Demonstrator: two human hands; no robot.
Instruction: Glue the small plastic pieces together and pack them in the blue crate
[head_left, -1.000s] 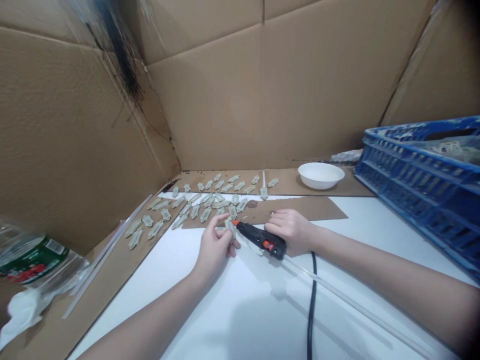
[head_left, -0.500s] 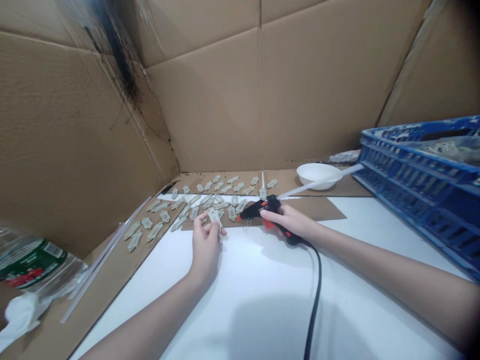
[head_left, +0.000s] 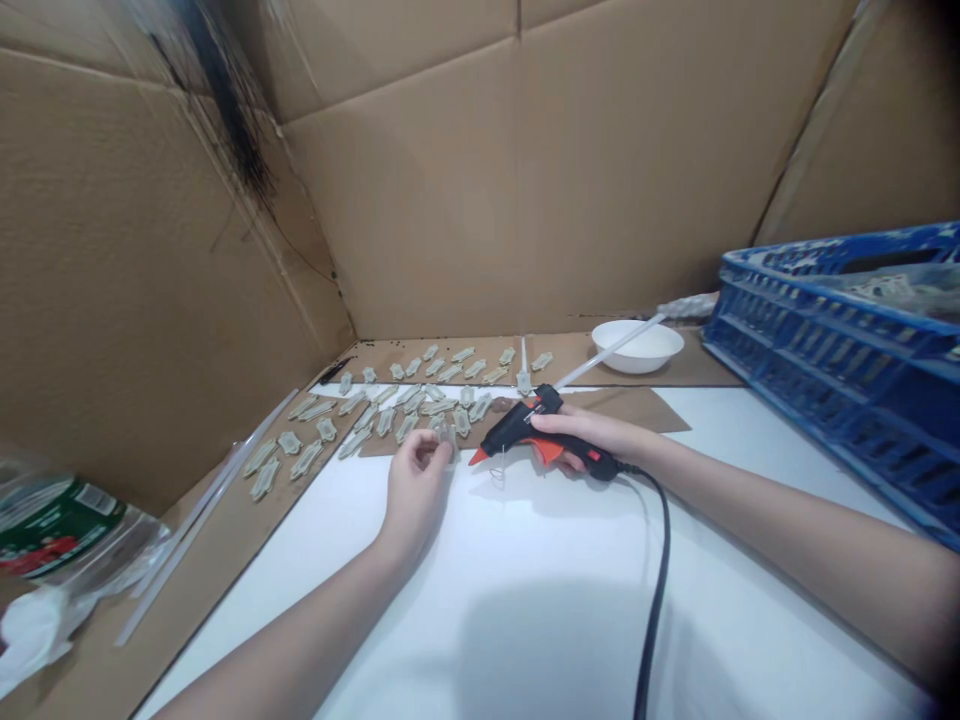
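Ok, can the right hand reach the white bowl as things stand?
Probably yes: only the glue stick lies toward the white bowl, though the right hand is holding the glue gun.

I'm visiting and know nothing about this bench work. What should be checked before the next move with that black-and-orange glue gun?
1. Right hand grips the black-and-orange hot glue gun by its handle: ok.
2. Left hand pinches a small pale plastic piece: ok.
3. Gun's nozzle tip stands apart from the left hand: ok.
4. Long translucent glue stick sits in the gun's rear: ok.
5. Black power cord lies away from both hands: ok.
6. Gun hot enough to use: cannot tell.
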